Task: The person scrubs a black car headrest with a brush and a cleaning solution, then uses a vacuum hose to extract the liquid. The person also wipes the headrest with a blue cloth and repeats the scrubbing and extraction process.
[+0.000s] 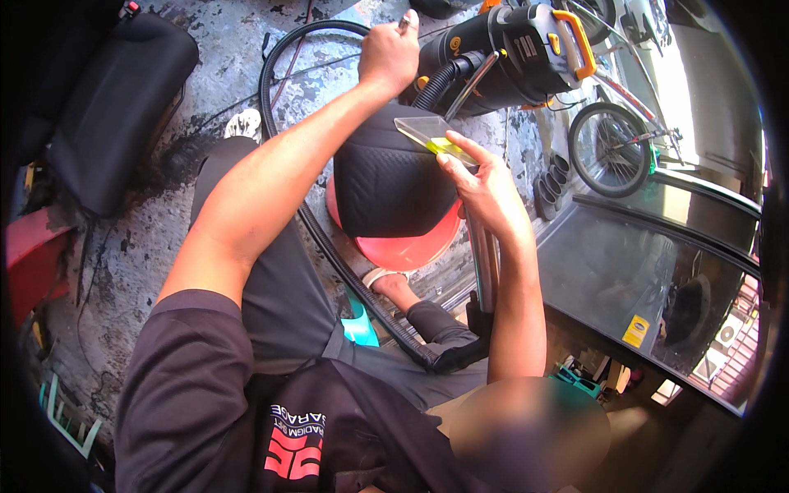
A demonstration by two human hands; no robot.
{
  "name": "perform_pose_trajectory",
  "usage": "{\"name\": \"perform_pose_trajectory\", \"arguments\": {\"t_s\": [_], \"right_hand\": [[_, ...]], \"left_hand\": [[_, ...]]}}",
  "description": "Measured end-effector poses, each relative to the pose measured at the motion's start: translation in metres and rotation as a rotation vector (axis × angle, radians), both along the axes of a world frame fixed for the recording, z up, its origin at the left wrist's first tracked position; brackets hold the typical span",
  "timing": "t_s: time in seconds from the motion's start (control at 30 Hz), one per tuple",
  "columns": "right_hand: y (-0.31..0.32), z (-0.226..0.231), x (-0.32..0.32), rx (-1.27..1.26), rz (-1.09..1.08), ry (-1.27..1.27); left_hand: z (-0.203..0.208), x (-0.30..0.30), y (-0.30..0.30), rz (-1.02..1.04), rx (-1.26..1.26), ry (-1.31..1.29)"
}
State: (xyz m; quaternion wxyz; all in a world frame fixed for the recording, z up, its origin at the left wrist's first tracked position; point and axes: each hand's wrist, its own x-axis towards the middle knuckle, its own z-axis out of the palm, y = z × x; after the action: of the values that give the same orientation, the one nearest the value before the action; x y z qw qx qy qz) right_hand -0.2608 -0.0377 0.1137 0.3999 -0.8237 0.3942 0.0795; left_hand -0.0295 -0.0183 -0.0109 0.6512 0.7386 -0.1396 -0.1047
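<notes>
From above, a person in dark clothes works with 2 bare hands. The right hand [493,189] grips a clear flat plastic scraper [417,130] by its yellow-green end, pinched between thumb and fingers; held this way, the broad part is left free, over the cushion's near side. The left hand [390,53] is farther out, past the cushion, its fingers curled around a small shiny thing [403,25], too covered to identify.

Between the arms is the black quilted cushion [390,181]. It lies on a round red support [411,249], stool or tub, I cannot tell which, that seems to lift it off the stained floor [218,62] within easy reach.

Beyond it, a black and orange vacuum cleaner [501,70] lies tilted. Its black hose [267,90] loops around the cushion's left side, back to the lap. A metal tube [485,263] stands beside the right forearm, apparently propped there so that neither hand need hold it. At far left is a black car seat [123,107].
</notes>
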Motion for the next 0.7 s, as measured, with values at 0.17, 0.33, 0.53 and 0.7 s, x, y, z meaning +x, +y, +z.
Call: {"name": "perform_pose_trajectory", "arguments": {"t_s": [0.17,0.33,0.53,0.7], "right_hand": [[0.017,0.030,0.017,-0.045,-0.016,0.095],[-0.010,0.000,0.028,-0.132,0.092,-0.039],[0.000,0.010,0.019,-0.118,0.079,0.005],[0.019,0.014,0.013,-0.058,-0.003,0.079]], "left_hand": [[0.008,0.020,0.012,-0.012,-0.216,-0.050],[0.037,0.000,0.027,0.017,-0.241,-0.131],[0.041,0.000,0.036,0.004,-0.199,-0.046],[0.015,0.002,0.022,0.069,-0.042,-0.011]]}}
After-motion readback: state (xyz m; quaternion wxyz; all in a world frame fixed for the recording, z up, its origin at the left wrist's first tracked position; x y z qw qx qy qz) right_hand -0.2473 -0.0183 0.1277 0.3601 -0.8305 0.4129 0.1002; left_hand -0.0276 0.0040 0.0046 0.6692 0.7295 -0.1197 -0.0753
